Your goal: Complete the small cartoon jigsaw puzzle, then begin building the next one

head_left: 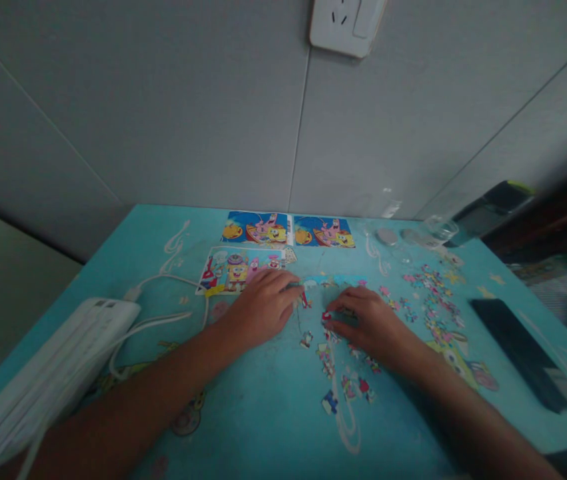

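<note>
My left hand (266, 307) rests on the table with its fingers stretched and slightly apart. Its fingertips reach the left end of a partly joined jigsaw strip (336, 280), beside a small red-and-white puzzle piece (306, 300). Across from it, my right hand (366, 317) has thumb and forefinger closing around a red puzzle piece (326, 317). Between and below the hands lie a loose piece (306, 339), a blue piece (330, 402) and several others. A reference picture card (220, 270) with cartoon figures lies partly behind my left hand.
Two matching cartoon cards (258, 228) lie near the wall. Many loose pieces (433, 293) spread at right, near a dark flat object (526, 353). A clear plastic container (440, 232) and a dark bottle (493, 207) lie back right. A white power strip (58, 373) with cables occupies the left.
</note>
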`<state>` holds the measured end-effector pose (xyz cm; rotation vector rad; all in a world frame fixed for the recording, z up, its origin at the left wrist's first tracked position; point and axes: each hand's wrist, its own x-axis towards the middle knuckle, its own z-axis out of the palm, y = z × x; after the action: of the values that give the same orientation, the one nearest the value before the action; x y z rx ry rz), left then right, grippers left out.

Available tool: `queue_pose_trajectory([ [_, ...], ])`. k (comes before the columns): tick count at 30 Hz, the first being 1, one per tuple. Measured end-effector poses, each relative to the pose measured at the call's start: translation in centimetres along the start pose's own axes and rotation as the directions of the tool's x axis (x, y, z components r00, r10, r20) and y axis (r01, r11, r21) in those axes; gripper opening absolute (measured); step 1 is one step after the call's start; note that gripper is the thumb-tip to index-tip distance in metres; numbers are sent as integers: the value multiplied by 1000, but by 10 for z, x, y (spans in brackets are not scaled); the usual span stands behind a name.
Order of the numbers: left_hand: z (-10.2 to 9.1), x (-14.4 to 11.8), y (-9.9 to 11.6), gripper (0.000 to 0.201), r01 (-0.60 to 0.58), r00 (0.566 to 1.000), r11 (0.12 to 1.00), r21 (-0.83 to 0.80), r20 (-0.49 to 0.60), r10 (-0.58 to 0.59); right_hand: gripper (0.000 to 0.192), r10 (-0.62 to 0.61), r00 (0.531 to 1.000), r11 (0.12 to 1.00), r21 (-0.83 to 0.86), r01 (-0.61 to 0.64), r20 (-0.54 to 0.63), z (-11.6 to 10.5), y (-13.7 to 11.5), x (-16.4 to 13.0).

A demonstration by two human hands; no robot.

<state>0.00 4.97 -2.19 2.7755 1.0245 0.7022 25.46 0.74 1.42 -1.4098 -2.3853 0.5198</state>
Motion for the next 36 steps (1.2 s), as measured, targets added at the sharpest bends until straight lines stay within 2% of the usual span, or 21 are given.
queue_pose_trajectory([
  [4,0,0,-1,31,-3,1000,1000,-4,18,3,14,11,1000,1000,20,-11,3,2,-1,0],
  [11,1,-1,-1,29,-9,1000,1000,-4,4,9,13,-52,998,994,94,53,-18,7,-3,5],
  [23,3,0,-1,28,-13,1000,1000,-4,-12,13,19,-126,991,991,-42,124,-50,21,-12,13],
  [30,0,1,1,27,-19,1000,1000,-2,-12,19,24,-169,985,983,-85,165,-41,20,-20,9],
  [34,-2,2,2,23,-8,1000,1000,-9,-24,8,24,-168,985,986,-26,167,-44,15,-21,8],
  [36,-2,2,3,24,-4,999,1000,-18,-35,3,25,-151,985,988,14,153,-87,9,-18,6],
])
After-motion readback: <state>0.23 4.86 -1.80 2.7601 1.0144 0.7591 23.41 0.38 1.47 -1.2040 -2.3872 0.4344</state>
